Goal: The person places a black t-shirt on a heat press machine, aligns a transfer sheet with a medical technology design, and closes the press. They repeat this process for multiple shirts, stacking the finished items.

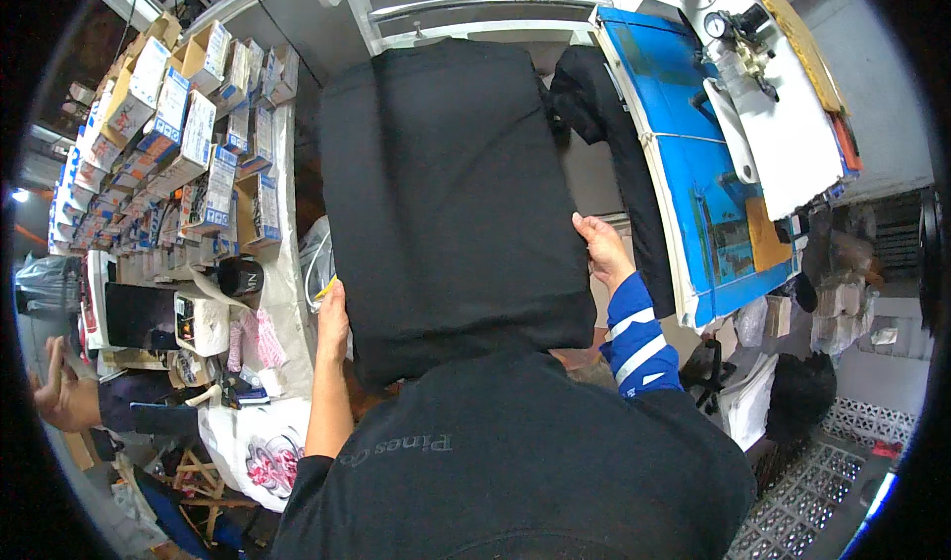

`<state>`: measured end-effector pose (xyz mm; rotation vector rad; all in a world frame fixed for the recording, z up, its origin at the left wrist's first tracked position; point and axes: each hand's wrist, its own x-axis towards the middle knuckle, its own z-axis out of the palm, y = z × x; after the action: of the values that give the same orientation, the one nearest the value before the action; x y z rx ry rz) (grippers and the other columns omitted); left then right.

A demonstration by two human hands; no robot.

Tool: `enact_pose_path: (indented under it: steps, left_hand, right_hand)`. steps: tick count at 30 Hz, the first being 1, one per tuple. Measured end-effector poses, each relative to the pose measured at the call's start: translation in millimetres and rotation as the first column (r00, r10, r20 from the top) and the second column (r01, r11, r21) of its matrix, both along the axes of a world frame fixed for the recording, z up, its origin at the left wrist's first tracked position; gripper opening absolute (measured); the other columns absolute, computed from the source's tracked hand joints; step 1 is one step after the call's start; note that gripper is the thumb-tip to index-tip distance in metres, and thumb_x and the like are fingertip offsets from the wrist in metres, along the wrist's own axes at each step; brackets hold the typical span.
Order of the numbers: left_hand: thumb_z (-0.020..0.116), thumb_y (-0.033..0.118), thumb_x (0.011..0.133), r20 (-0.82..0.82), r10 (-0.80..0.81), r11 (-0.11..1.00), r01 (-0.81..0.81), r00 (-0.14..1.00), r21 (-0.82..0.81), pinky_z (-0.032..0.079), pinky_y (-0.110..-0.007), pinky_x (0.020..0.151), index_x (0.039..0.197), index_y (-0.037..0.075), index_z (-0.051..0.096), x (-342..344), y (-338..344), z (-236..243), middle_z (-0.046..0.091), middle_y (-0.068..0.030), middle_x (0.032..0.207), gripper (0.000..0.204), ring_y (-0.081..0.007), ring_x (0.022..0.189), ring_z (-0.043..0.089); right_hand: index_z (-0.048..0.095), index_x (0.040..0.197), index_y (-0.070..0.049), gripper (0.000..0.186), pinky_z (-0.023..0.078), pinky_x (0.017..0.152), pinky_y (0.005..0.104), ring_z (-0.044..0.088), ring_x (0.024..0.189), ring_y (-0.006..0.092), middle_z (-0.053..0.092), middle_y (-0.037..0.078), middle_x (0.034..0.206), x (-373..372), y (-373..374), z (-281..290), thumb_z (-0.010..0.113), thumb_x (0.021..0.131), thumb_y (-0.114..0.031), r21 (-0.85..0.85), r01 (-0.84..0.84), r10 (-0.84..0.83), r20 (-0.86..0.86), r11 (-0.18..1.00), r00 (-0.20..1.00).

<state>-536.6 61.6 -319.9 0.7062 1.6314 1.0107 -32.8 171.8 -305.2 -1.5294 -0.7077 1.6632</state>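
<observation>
A large folded bundle of black fabric [456, 199] fills the middle of the head view, its top smooth with soft creases. My left hand [331, 324] grips its near left side, fingers partly hidden along the edge, a small yellow item [325, 287] just beyond it. On the opposite side my right hand [604, 245], below a blue-and-white striped sleeve, holds the bundle's right edge with thumb raised. More black fabric [639, 233] hangs to the right of the bundle.
Stacked cartons [198, 134] crowd the left bench [282, 293]. A co-worker's hand [64, 387] shows at far left. A metal rail [480, 3] runs behind the bundle. At right stands a blue panel [654, 85] with a gauge [718, 27]; a perforated mat [802, 491] lies below.
</observation>
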Motion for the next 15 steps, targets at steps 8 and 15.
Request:
enact_pose_path:
  steps: [8,15]
  left_hand:
    - [0.051,0.042,0.108,-0.309,0.051,0.999,-0.046,0.95,0.022,0.05,-0.032,0.087,0.109,-0.003,0.069,5,-12,-4,0.071,-0.0072,0.102,0.048,-0.0156,0.094,0.063]
    - [0.055,0.033,0.107,-0.218,0.078,0.996,-0.068,0.973,0.055,0.051,-0.027,0.08,0.099,-0.001,0.069,1,-28,-21,0.072,-0.0048,0.095,0.038,-0.0117,0.085,0.064]
  right_hand:
    - [0.063,0.118,0.0,0.036,0.056,0.094,0.0395,0.07,0.103,0.0237,0.071,0.013,0.112,4,-7,7,0.063,0.102,-0.032,0.009,0.057,-0.052,-0.266,0.998,0.963]
    - [0.062,0.129,0.001,0.04,0.054,0.101,0.042,0.069,0.111,0.0274,0.069,0.016,0.125,14,-28,-24,0.063,0.102,-0.028,-0.035,0.09,-0.096,-0.454,0.995,0.886]
